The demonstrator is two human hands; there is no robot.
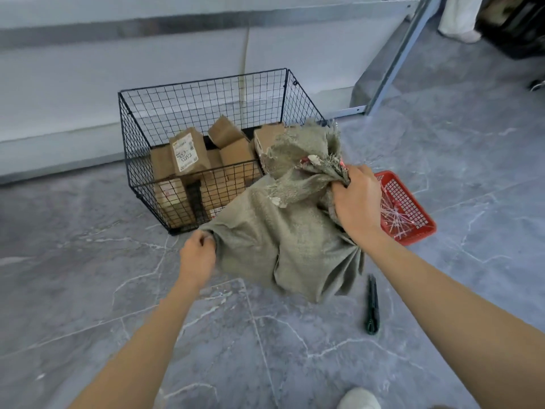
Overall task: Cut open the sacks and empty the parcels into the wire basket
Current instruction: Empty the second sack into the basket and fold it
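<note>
Left hand grips a lower corner of the sack. Right hand clutches bunched cloth by its frayed mouth, held over the near right corner of the basket, seemingly to shake it out. Parcels lie in the basket.

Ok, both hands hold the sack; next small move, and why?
Probably lift the left hand, which grips a lower corner of the sack, so anything left slides toward the frayed mouth by the wire basket. The right hand grips near that mouth. What remains inside is hidden.
</note>
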